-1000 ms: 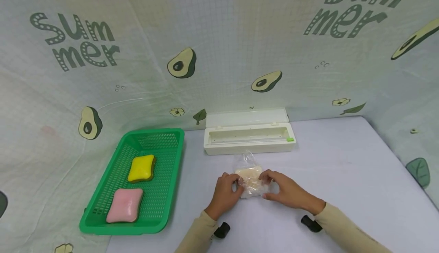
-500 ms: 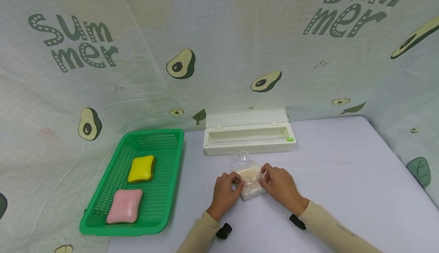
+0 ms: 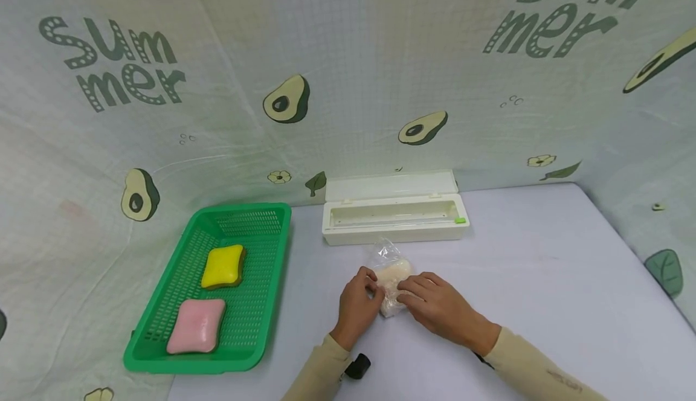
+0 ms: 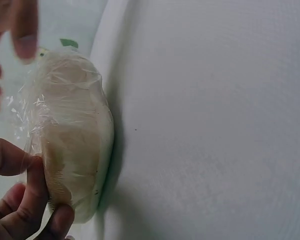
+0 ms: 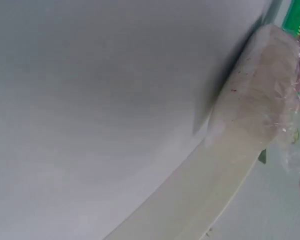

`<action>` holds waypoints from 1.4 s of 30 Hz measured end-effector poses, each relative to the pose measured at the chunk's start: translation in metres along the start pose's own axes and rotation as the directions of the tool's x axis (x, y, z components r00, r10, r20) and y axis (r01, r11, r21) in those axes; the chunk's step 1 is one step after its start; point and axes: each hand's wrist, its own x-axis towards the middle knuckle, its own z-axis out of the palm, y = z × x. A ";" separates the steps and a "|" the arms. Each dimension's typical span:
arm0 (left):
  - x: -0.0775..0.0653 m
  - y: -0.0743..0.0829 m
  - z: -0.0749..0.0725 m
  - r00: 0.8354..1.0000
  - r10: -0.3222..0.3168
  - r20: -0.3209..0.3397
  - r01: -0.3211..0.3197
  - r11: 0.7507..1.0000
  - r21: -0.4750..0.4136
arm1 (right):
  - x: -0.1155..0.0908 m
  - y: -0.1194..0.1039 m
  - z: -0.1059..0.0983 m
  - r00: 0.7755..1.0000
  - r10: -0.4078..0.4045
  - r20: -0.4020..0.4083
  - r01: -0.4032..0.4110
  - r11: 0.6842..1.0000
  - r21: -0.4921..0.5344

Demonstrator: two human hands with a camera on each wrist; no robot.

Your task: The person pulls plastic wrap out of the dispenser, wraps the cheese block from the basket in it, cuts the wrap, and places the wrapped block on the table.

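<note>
Far left, green basket (image 3: 190, 365) corrals a yellow cushion-shaped piece (image 3: 223, 266) and a pink one (image 3: 196, 326), lying apart, presumably to keep both out of the working spot. Next, left hand (image 3: 359, 305) — narrow grip, thumb and finger pinching clear film (image 3: 385, 253) at the near-left edge of the pale wrapped piece (image 3: 393, 273), likely so the piece won't slide. That piece sits mid-table, between the hands, with loose film bunched at its far end. Just behind it, white box (image 3: 397, 234) has its lid tipped back, which leaves the trough reachable. Right hand (image 3: 441, 304) — fingers bent and a bit spread over the piece's right side; can't tell whether they pinch film or only touch it.
</note>
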 end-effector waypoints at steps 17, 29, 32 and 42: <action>-0.016 0.013 -0.013 0.849 0.476 0.229 -0.485 0.531 0.695 | -0.010 0.011 0.005 0.989 0.032 0.146 -0.030 0.999 -0.018; -0.017 0.004 -0.012 0.840 0.496 0.219 -0.497 0.541 0.678 | -0.013 0.014 0.005 0.985 0.048 0.168 -0.050 0.999 0.004; -0.018 0.003 -0.013 0.834 0.501 0.229 -0.517 0.567 0.641 | -0.013 0.011 0.005 0.987 0.040 0.158 -0.044 0.999 0.025; -0.024 0.003 -0.016 0.832 0.490 0.260 -0.541 0.614 0.575 | -0.016 -0.002 0.001 0.974 0.037 0.223 -0.036 0.999 -0.010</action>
